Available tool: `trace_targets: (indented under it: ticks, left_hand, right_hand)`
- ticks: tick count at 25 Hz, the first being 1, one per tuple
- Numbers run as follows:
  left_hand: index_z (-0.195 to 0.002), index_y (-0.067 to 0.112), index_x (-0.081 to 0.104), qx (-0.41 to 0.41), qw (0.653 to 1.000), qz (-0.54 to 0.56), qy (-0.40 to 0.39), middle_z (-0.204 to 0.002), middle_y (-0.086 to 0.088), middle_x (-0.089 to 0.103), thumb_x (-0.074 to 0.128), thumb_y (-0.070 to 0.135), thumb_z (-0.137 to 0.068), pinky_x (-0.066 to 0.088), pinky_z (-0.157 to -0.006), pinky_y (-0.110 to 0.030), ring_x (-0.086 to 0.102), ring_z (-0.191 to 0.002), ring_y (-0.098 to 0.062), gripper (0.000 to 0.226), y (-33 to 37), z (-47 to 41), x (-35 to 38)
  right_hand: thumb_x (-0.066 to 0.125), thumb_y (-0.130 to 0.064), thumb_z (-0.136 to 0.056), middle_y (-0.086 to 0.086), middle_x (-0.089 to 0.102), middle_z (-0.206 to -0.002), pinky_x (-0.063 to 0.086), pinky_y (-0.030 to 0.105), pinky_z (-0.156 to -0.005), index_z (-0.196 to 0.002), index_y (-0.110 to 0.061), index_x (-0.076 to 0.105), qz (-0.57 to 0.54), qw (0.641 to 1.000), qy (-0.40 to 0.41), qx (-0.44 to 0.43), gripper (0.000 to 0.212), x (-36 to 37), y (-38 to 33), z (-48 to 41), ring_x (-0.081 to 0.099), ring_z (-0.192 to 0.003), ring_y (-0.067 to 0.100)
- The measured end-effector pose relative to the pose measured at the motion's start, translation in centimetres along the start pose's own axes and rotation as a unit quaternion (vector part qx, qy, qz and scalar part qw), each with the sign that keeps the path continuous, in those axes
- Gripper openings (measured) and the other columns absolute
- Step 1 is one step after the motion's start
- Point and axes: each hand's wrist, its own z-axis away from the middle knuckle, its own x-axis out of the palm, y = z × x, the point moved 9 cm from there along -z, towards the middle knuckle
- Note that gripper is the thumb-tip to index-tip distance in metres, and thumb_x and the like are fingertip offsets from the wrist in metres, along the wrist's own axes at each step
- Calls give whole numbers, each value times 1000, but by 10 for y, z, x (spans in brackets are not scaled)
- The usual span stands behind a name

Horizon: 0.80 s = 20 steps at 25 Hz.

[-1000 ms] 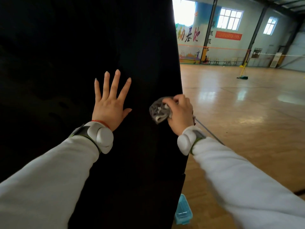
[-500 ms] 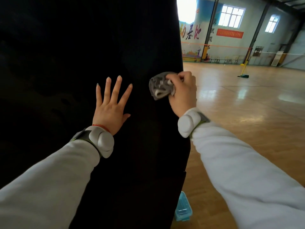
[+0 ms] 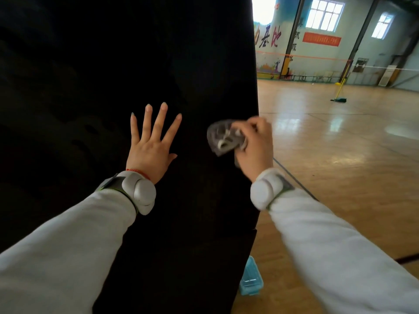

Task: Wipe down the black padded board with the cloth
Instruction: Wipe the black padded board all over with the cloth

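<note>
Nearest: two white sleeves [image 3: 56, 257], each ending in one of two white rounded wrist units [image 3: 141, 191].

Left hand [image 3: 152, 143]: flat, fingers straight and spread, palm pressed on the black padded board [image 3: 158, 53], apparently to brace it. It holds nothing.

Right hand [image 3: 256, 146]: fingers curled round the grey crumpled cloth [image 3: 223, 138], bunched into a wad and held to the board face just inside its right edge, level with the left hand. The cloth is motion-blurred, so I read a wiping stroke in progress.

The board stands upright and fills the left and centre of the view, top and bottom out of frame.

Progress: wiping is under way along the right margin at mid-height. The surface is too dark to show wiped from unwiped, with no streaks or damp patches visible. My judgement is that the broad area left of the braced hand, and the upper and lower reaches, may remain, though this cannot be confirmed.

Beyond: one pale blue plastic box [image 3: 250, 277] on the wooden floor [image 3: 340, 166] by the board's foot. Far off: one yellow post [image 3: 339, 89], two windows [image 3: 324, 15], one red banner [image 3: 322, 39].

Count: two hands, one cloth, one board.
</note>
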Motion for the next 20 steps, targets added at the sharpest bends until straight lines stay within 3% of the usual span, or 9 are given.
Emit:
trace_targets:
  ticks: [3,8,10,12,14,17,20]
  left_hand:
    - [-148,26,-2,-1,1000,5,1,-156,-11,-8,70,33,-78,-18,-109,-50,-12,-141,-35,101,-2,3,-1]
    - [-147,26,-2,11,1000,4,-19,-156,-10,-6,73,35,-75,-21,-109,-48,-15,-140,-32,104,-3,30,19]
    - [-147,27,-3,8,1000,6,-24,-156,-10,-7,72,35,-76,-23,-109,-47,-13,-141,-33,104,-3,33,20]
    - [-147,27,-4,10,1000,3,-24,-156,-10,-8,72,35,-76,-23,-108,-47,-12,-141,-35,104,-3,31,20]
    - [-148,26,-2,10,1000,4,-19,-156,-11,-7,73,36,-75,-22,-109,-48,-11,-141,-35,105,-3,30,20]
    - [-148,26,-2,3,1000,3,-13,-156,-11,-5,73,37,-74,-20,-109,-50,-15,-140,-32,105,-3,30,22]
    - [-149,25,2,2,1000,8,-6,-156,-12,-3,73,36,-75,-13,-110,-53,-16,-139,-31,102,-3,30,23]
  right_hand:
    - [63,7,-65,15,50,-105,42,42,-82,-103,-15,65,20,998,55,8,44,-6,-12,-23,47,-96,33]
    - [72,0,-62,12,51,-96,26,29,-77,-98,-18,66,62,997,-47,-16,41,53,11,54,38,-88,26]
    - [74,-3,-63,10,51,-94,32,32,-82,-97,-18,67,74,991,-110,-14,37,70,21,82,40,-88,26]
    - [73,-3,-64,10,52,-93,45,45,-77,-94,-16,67,67,987,-147,-14,33,71,23,90,48,-86,32]
    - [69,2,-63,11,52,-95,46,48,-74,-93,-14,66,38,992,-117,-3,34,53,16,71,50,-87,35]
    - [63,6,-65,14,50,-103,43,40,-79,-98,-13,65,-5,999,15,36,37,16,5,22,47,-94,32]
    - [66,3,-67,12,50,-104,40,38,-80,-99,-16,65,20,1000,18,11,37,29,-2,17,44,-93,30]
